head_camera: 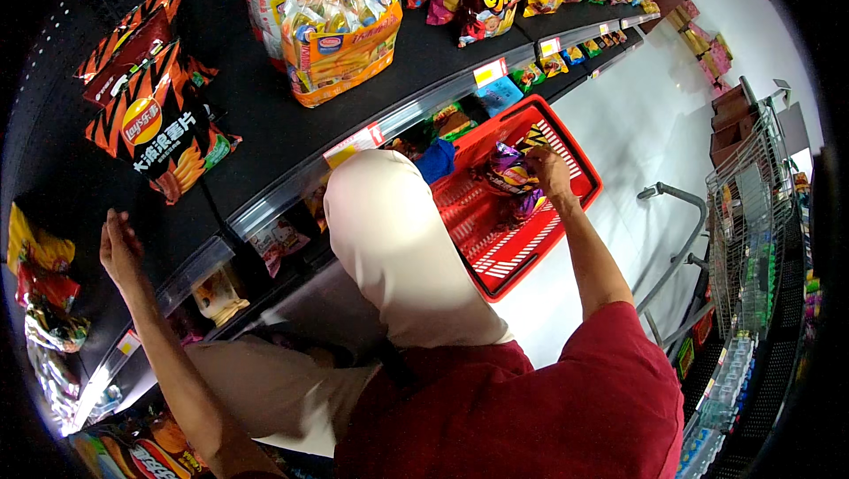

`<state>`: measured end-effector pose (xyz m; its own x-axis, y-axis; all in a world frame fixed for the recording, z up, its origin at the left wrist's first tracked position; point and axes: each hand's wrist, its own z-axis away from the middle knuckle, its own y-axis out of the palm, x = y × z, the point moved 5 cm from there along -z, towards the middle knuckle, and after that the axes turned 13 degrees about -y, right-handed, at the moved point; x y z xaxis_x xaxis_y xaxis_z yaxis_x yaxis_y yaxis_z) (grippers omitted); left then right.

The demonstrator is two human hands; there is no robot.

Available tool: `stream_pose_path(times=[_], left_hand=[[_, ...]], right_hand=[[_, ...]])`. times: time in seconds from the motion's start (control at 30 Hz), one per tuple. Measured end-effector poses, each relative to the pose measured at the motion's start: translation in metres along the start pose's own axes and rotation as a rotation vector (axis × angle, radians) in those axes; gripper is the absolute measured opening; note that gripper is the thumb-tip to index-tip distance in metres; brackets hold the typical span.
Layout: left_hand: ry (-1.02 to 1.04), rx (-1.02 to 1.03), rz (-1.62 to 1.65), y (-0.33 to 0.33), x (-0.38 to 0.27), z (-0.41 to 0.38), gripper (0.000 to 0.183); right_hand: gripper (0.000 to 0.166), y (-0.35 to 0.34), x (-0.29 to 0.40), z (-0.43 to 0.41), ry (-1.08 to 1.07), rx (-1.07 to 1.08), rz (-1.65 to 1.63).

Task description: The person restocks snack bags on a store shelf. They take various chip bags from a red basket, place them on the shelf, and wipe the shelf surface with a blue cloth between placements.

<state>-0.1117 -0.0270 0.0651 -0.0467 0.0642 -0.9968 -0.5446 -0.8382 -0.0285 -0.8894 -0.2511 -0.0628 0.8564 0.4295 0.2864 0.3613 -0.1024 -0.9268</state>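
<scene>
My right hand (552,172) is down inside a red plastic shopping basket (511,272). Its fingers grip the edge of a purple and black bag of Lay's chips (509,172); more purple packaging (530,203) shows just under it. On the other side, my left hand (122,248) hovers at the black shelf, fingers loosely apart and holding nothing. Just beyond it, an orange-and-black striped bag of Lay's chips (162,127) stands on the shelf, with a similar bag (129,58) behind. The basket rests beside my raised knee, on the aisle side.
A large cellophane-wrapped snack pack (345,48) and a dark red chip bag (492,1) stand on the shelf (265,121). A clear price rail (411,117) runs along its edge above lower-shelf snacks. A metal shopping cart (743,227) stands across the pale floor (637,127).
</scene>
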Motion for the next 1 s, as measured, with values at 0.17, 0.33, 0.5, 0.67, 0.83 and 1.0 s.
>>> stream_pose_path(times=[0.17, 0.33, 0.5, 0.67, 0.83, 1.0], left_hand=[[0.005, 0.061, -0.055, -0.004, -0.005, 0.001, 0.028], [0.066, 0.092, -0.041, 0.008, -0.018, 0.018, 0.029], [0.098, 0.084, -0.05, 0.022, -0.028, 0.036, 0.029], [0.071, 0.05, 0.005, 0.013, -0.028, 0.035, 0.03], [-0.047, 0.016, 0.16, 0.017, -0.043, 0.037, 0.03], [-0.068, 0.074, 0.424, -0.014, -0.058, 0.009, 0.027]], right_hand=[[0.013, -0.066, 0.043, -0.008, -0.136, -0.09, 0.04], [0.008, -0.147, 0.101, -0.021, -0.171, -0.199, 0.018], [0.009, -0.229, 0.178, -0.03, -0.228, -0.247, -0.018], [0.009, -0.284, 0.255, -0.047, -0.257, -0.303, -0.327], [0.013, -0.327, 0.353, -0.072, -0.551, -0.376, -0.302], [0.012, -0.317, 0.477, -0.098, -0.862, -0.344, -0.542]])
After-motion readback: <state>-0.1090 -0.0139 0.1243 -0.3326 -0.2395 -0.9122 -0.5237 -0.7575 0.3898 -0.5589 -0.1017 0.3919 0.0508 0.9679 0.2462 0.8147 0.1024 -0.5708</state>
